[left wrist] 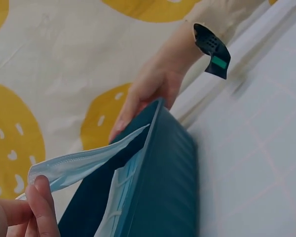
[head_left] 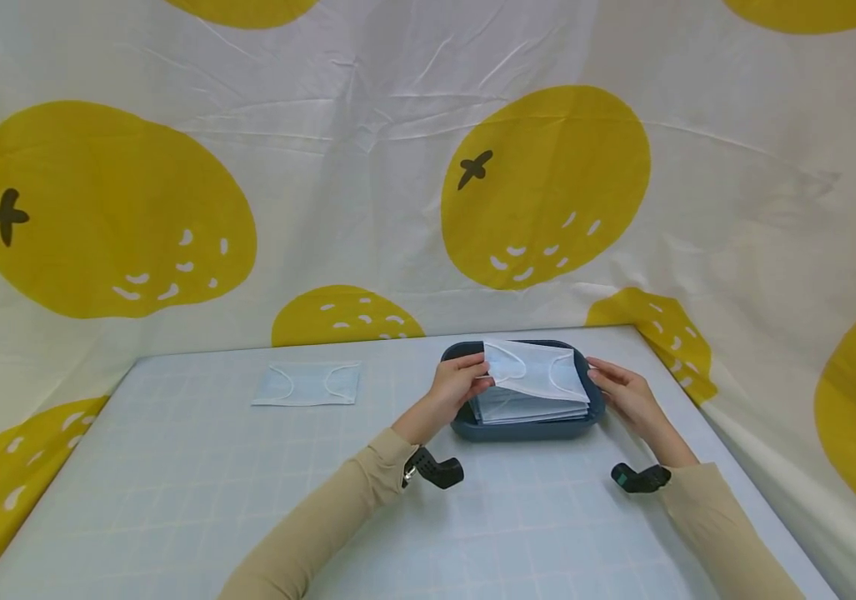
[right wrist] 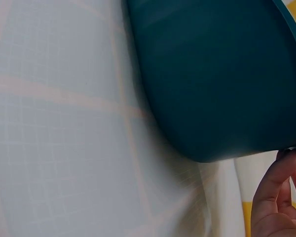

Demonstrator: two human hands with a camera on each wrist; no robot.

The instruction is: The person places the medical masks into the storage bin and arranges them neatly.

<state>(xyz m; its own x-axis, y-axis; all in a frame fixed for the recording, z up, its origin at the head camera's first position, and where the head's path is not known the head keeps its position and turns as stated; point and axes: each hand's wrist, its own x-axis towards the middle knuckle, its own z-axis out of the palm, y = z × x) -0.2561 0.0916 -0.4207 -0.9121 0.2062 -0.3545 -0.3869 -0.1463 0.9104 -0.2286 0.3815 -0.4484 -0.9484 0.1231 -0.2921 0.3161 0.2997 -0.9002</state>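
My left hand (head_left: 454,388) pinches the left end of a pale blue face mask (head_left: 536,367), its near edge raised over a stack of more masks (head_left: 525,408). That stack lies in a dark blue plastic basin (head_left: 525,432). In the left wrist view the lifted mask (left wrist: 89,160) slants from my fingertips toward the basin's far rim, with a gap over the stack. My right hand (head_left: 626,396) holds the basin's right rim; in the right wrist view its thumb and fingers (right wrist: 276,182) meet the rim at the corner.
A single flat mask (head_left: 306,384) lies on the table (head_left: 195,492), left of the basin. A white curtain (head_left: 367,192) with yellow fruit prints hangs behind the table's back edge. Black camera mounts (head_left: 437,469) sit on both wrists.
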